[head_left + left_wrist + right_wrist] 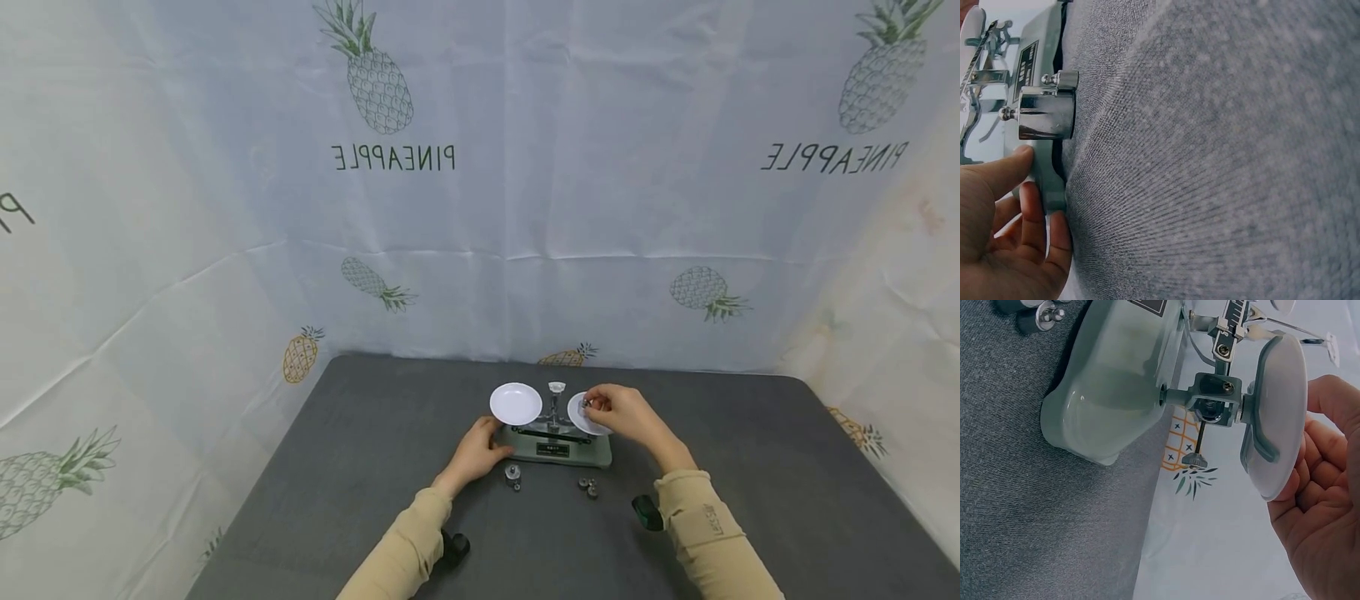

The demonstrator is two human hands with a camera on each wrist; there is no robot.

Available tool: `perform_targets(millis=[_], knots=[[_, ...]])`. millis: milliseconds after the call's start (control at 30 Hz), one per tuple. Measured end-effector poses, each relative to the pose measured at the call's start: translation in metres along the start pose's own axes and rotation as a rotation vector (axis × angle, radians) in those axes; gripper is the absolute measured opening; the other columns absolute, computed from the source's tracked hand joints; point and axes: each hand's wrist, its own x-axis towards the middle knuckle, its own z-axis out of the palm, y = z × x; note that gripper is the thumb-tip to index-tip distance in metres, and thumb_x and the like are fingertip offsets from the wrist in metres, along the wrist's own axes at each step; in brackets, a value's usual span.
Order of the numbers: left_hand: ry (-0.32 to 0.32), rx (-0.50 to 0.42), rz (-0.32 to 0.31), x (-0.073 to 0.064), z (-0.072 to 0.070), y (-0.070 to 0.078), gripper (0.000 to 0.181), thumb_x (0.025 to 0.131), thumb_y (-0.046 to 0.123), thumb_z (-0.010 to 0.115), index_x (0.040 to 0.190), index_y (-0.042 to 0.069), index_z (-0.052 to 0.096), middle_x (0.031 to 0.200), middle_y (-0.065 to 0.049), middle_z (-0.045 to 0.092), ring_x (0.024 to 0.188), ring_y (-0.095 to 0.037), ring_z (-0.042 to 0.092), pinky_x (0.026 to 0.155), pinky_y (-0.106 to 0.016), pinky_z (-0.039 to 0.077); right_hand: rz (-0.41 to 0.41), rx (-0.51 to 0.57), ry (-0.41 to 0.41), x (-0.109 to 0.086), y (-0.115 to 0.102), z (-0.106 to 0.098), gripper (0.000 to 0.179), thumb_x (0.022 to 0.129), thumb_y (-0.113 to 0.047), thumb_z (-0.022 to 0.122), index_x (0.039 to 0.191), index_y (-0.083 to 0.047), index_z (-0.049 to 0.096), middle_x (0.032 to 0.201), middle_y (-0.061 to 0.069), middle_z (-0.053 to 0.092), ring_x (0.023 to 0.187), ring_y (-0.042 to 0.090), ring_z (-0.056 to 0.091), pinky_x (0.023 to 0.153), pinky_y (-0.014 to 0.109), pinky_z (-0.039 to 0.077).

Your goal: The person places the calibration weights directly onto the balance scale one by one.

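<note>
A balance scale (552,450) with a pale green base stands on the dark table. At its left end my left hand (476,451) holds the base, thumb on top and fingers around the end in the left wrist view. My right hand (621,411) pinches a small metal weight (587,403) at the white right pan (596,427). In the right wrist view that pan (1282,419) hides the fingertips and the weight. The white left pan (516,403) has nothing on it. A large metal weight (1047,115) stands before the base near my left thumb, a smaller one beside it.
Several small weights (588,487) stand in front of the scale, right of centre. A dark object (454,548) shows by the left wrist and a dark green one (647,512) by the right. A pineapple-print cloth (480,308) hangs behind the table.
</note>
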Motion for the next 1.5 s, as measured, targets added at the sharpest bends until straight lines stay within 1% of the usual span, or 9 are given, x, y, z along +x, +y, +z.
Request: perform_targets(millis=[200, 433, 700, 900, 1100, 1300, 1433, 1500], knots=[[-0.015, -0.008, -0.019, -0.002, 0.002, -0.001, 0.051, 0.08, 0.016, 0.07, 0.122, -0.008, 0.054, 0.117, -0.018, 0.055, 0.073, -0.008, 0.05, 0.064, -0.021, 0.04, -0.003, 0.004, 0.006, -0.002, -0.001, -0.001, 0.021, 0.086, -0.014, 0.062, 0.103, -0.002, 0.065, 0.081, 0.003, 0.061, 0.069, 0.011, 0.049, 0.058, 0.025, 0.041], [-0.014, -0.013, -0.032, -0.001, 0.001, -0.001, 0.051, 0.079, 0.016, 0.071, 0.122, -0.008, 0.055, 0.118, -0.018, 0.055, 0.074, -0.009, 0.05, 0.065, -0.021, 0.04, -0.003, -0.001, 0.008, -0.006, -0.002, -0.005, 0.022, 0.087, -0.015, 0.062, 0.105, -0.003, 0.065, 0.083, 0.003, 0.062, 0.071, 0.011, 0.05, 0.059, 0.027, 0.042], [-0.011, -0.019, -0.025, 0.0, 0.002, -0.003, 0.052, 0.079, 0.016, 0.071, 0.122, -0.008, 0.055, 0.118, -0.018, 0.055, 0.074, -0.009, 0.05, 0.064, -0.021, 0.04, -0.035, -0.003, 0.068, -0.016, -0.003, -0.007, 0.025, 0.086, -0.015, 0.064, 0.107, -0.001, 0.065, 0.083, 0.002, 0.061, 0.068, 0.009, 0.047, 0.054, 0.023, 0.039], [-0.004, -0.023, -0.036, 0.001, 0.002, -0.001, 0.051, 0.078, 0.015, 0.072, 0.121, -0.007, 0.056, 0.117, -0.018, 0.056, 0.073, -0.008, 0.05, 0.064, -0.02, 0.04, -0.068, -0.011, 0.163, -0.029, -0.006, -0.007, 0.027, 0.083, -0.015, 0.068, 0.108, -0.005, 0.066, 0.082, -0.001, 0.06, 0.064, 0.003, 0.044, 0.054, 0.022, 0.039], [0.008, -0.037, -0.041, 0.002, 0.002, 0.0, 0.048, 0.076, 0.015, 0.073, 0.115, -0.008, 0.058, 0.114, -0.019, 0.057, 0.071, -0.007, 0.05, 0.062, -0.019, 0.04, -0.12, 0.002, 0.238, -0.046, -0.007, -0.007, 0.026, 0.081, -0.017, 0.071, 0.105, -0.007, 0.067, 0.079, -0.006, 0.058, 0.066, -0.001, 0.046, 0.058, 0.021, 0.042], [0.02, -0.044, -0.042, 0.002, 0.003, -0.001, 0.047, 0.076, 0.014, 0.073, 0.116, -0.007, 0.058, 0.114, -0.018, 0.057, 0.07, -0.007, 0.049, 0.061, -0.02, 0.04, -0.169, 0.023, 0.276, -0.06, -0.005, -0.002, 0.024, 0.077, -0.013, 0.074, 0.101, -0.009, 0.068, 0.075, -0.01, 0.059, 0.065, -0.005, 0.048, 0.058, 0.02, 0.044], [0.02, -0.037, -0.052, 0.001, 0.003, 0.0, 0.048, 0.076, 0.015, 0.073, 0.116, -0.007, 0.058, 0.113, -0.018, 0.057, 0.069, -0.006, 0.048, 0.061, -0.019, 0.039, -0.208, 0.042, 0.274, -0.068, -0.002, 0.005, 0.024, 0.076, -0.012, 0.074, 0.099, -0.008, 0.068, 0.074, -0.011, 0.058, 0.064, -0.007, 0.047, 0.054, 0.019, 0.042], [0.021, -0.033, -0.056, 0.001, 0.003, 0.0, 0.047, 0.076, 0.015, 0.073, 0.116, -0.006, 0.058, 0.113, -0.017, 0.057, 0.068, -0.005, 0.047, 0.061, -0.019, 0.039, -0.217, 0.054, 0.258, -0.072, 0.001, 0.009, 0.023, 0.077, -0.012, 0.074, 0.099, -0.008, 0.068, 0.074, -0.012, 0.057, 0.063, -0.007, 0.046, 0.054, 0.019, 0.041]])
